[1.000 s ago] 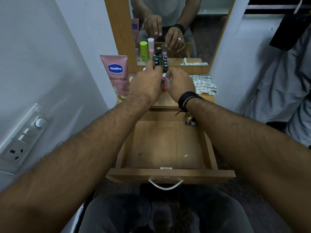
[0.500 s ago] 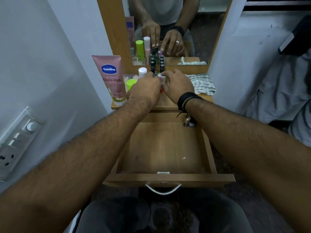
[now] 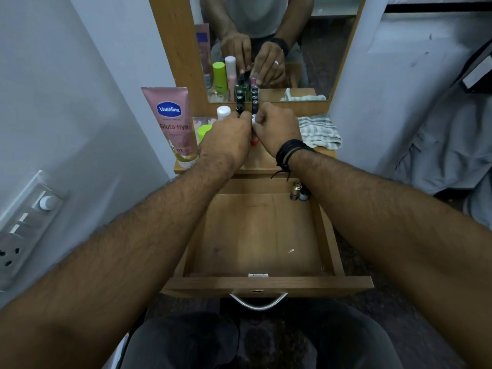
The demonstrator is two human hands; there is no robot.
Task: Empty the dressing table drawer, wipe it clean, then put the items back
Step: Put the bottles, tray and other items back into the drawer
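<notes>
The wooden drawer (image 3: 266, 284) stands pulled out below the dressing table top (image 3: 255, 163). Two small bottles (image 3: 298, 191) remain in its far right corner; a white speck (image 3: 291, 250) lies on its floor. Both hands are up on the table top among small dark bottles (image 3: 240, 107). My left hand (image 3: 226, 141) has its fingers curled round one of them. My right hand (image 3: 277, 129) pinches a small bottle with a silver cap and red base (image 3: 254, 141). The hands touch each other.
A pink Vaseline tube (image 3: 173, 123) stands at the table's left, with a white-capped bottle (image 3: 223, 112) and a green-capped one (image 3: 204, 131) beside it. A striped cloth (image 3: 318, 129) lies at the right. The mirror (image 3: 266, 49) is behind. A wall switchboard (image 3: 24, 227) is left.
Both hands stayed together on the table top, shifting slightly among the small bottles. The view dipped a little. The drawer's contents are unchanged.
</notes>
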